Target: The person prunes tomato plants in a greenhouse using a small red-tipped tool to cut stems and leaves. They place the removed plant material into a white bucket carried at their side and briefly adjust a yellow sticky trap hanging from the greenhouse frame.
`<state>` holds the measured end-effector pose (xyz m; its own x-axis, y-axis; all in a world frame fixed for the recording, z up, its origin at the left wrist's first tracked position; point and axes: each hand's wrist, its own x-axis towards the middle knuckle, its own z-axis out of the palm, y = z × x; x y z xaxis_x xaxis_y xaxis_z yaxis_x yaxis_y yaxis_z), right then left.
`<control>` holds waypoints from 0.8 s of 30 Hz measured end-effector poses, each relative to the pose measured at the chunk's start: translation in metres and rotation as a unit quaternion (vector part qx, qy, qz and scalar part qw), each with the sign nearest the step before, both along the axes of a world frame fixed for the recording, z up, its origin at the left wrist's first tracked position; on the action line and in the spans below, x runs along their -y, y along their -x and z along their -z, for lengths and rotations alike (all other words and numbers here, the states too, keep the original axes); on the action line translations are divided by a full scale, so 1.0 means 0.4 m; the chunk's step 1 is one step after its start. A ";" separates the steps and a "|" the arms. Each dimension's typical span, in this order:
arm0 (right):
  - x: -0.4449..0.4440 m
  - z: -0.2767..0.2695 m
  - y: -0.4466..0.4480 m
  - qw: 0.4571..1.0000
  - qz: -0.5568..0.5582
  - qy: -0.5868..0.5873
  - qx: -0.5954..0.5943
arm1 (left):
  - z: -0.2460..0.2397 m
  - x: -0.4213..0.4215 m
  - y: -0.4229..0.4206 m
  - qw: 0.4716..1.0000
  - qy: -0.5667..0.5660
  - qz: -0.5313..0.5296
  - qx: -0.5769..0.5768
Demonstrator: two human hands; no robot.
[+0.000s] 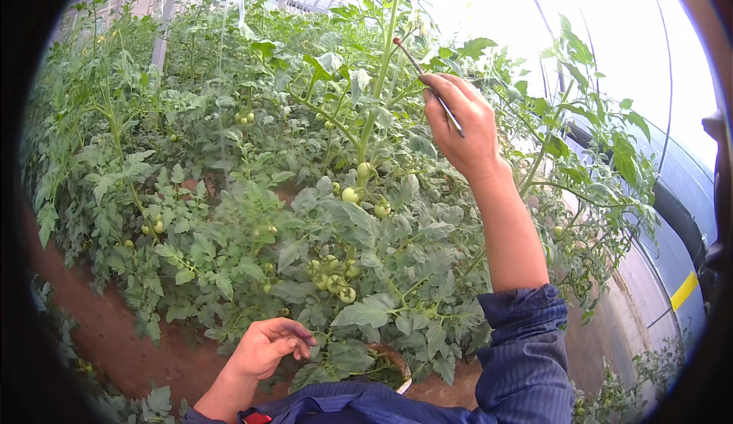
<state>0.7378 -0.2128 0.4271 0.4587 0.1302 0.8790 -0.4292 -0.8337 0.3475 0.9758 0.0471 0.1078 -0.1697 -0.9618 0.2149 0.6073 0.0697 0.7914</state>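
My right hand (465, 123) is raised at the upper right, shut on a thin dark stick (409, 56) with a reddish-brown tip. That tip is at or close to a side shoot near the tall main stem (378, 86) of a tomato plant; contact cannot be told. Green tomatoes (350, 195) hang on the plant below, and a larger cluster of green tomatoes (335, 282) hangs lower down. My left hand (275, 346) is low in front of my body, fingers loosely curled, holding nothing visible. Its fingertips look darkly stained.
Dense tomato foliage (229, 223) fills the middle. Brown soil (131, 344) shows at the lower left. A curved brown rim (395, 361), perhaps of a container, is close to my body. A grey post (169, 20) stands at the upper left; greenhouse sheeting (681, 195) runs along the right.
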 end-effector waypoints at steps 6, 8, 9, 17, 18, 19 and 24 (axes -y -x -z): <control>0.000 0.023 0.003 0.999 -0.018 -0.049 0.005 | 0.025 -0.013 -0.018 0.999 -0.025 -0.019 0.014; -0.001 0.027 0.003 0.999 -0.030 -0.037 0.022 | 0.027 -0.016 -0.021 0.999 -0.033 -0.024 0.013; -0.001 0.028 0.002 0.999 -0.032 -0.033 0.029 | 0.028 -0.017 -0.022 0.999 -0.036 -0.026 0.016; -0.013 0.023 0.025 0.994 -0.065 -0.084 0.024 | -0.066 0.005 -0.014 0.995 -0.006 -0.040 0.093; -0.031 0.033 0.044 0.992 -0.073 -0.092 0.048 | -0.098 0.014 -0.018 0.996 0.011 -0.032 0.088; -0.053 0.044 0.069 0.990 -0.085 -0.089 0.072 | -0.139 0.021 -0.021 0.993 0.025 -0.045 0.109; -0.198 0.152 0.201 0.955 -0.180 -0.152 0.182 | -0.416 0.092 -0.048 0.933 0.196 -0.181 0.240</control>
<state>0.6573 -0.1337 0.3664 0.0890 -0.0645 0.9939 -0.1429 -0.9884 -0.0514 0.9951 0.0101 0.2743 -0.0169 -0.8379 0.5456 0.0703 0.5433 0.8366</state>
